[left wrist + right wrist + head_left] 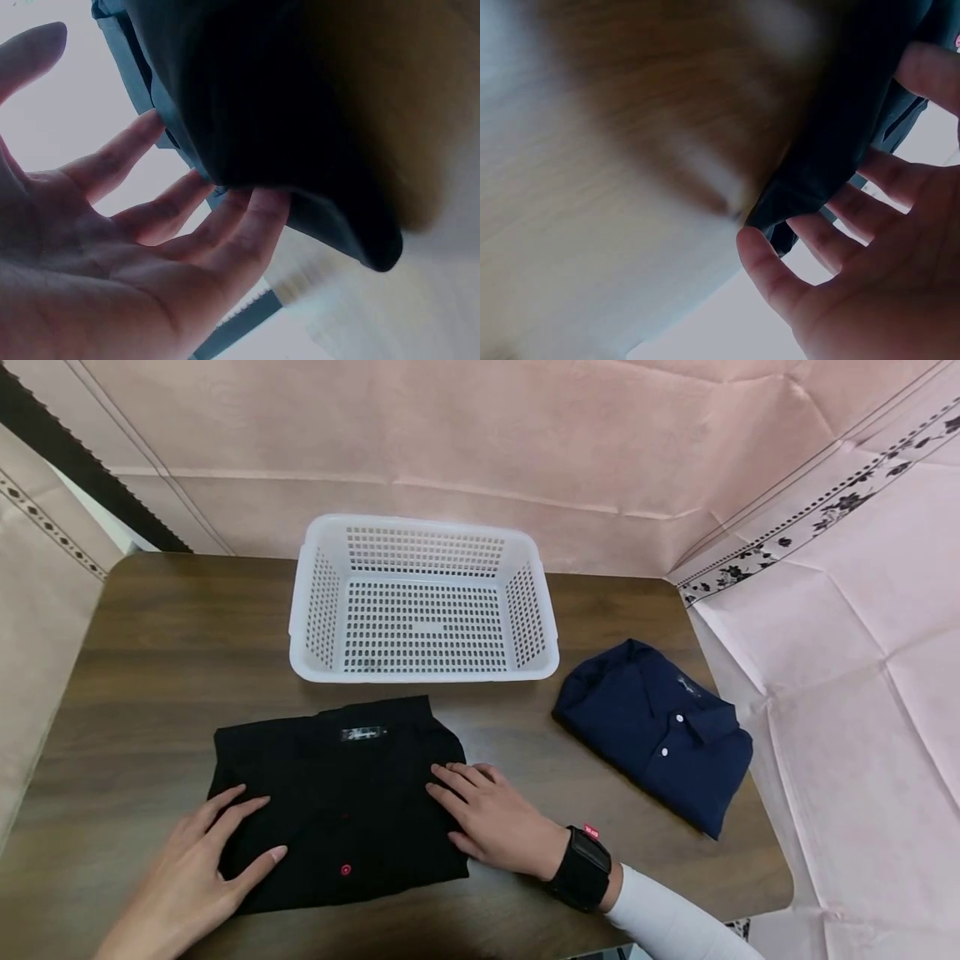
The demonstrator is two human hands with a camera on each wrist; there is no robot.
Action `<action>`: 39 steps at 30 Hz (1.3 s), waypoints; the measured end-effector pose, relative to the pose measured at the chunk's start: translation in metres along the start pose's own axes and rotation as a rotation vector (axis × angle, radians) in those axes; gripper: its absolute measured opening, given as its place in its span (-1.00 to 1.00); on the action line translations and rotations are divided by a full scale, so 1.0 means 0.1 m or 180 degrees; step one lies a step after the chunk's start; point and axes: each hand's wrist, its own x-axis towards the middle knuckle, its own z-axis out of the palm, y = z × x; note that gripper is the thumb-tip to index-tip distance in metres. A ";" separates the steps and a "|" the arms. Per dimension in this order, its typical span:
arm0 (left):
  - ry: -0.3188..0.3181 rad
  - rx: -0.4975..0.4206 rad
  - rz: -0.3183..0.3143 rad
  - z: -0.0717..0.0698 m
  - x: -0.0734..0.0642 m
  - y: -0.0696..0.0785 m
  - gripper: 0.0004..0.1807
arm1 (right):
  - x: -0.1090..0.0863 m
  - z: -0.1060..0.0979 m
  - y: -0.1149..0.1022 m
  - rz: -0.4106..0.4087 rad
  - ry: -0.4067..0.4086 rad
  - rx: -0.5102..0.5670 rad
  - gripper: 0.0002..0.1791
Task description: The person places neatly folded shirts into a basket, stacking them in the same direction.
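Note:
A black shirt (322, 810), folded into a rough rectangle, lies on the wooden table with its collar label at the top and a red button low on its front. On its left edge rests my left hand (197, 864), fingers spread and thumb on the cloth. My right hand (498, 818) touches the shirt's right edge with its fingers stretched out. In the left wrist view the fingertips (259, 206) meet the dark cloth (247, 97). The right wrist view shows the other hand (885, 277) with fingertips against the edge of the shirt (817, 165).
Behind the shirt stands a white perforated plastic basket (423, 673) with nothing in it. A folded navy shirt (648, 735) with white buttons lies at the table's right side. Pale pink cloth (450, 435) hangs round the wooden table (172, 635).

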 end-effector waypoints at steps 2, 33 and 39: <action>-0.0005 -0.0007 0.0060 0.02 0.02 0.05 -0.20 | -0.05 -0.01 0.03 0.0030 0.0017 0.0013 -0.28; -0.0259 -0.0183 0.0430 0.20 0.26 0.49 -0.26 | -0.59 0.01 0.26 0.0420 0.0102 0.0073 -0.28; -0.0240 -0.0352 0.0340 0.19 0.28 0.50 -0.31 | -0.59 -0.02 0.30 0.0420 0.0189 0.0250 -0.34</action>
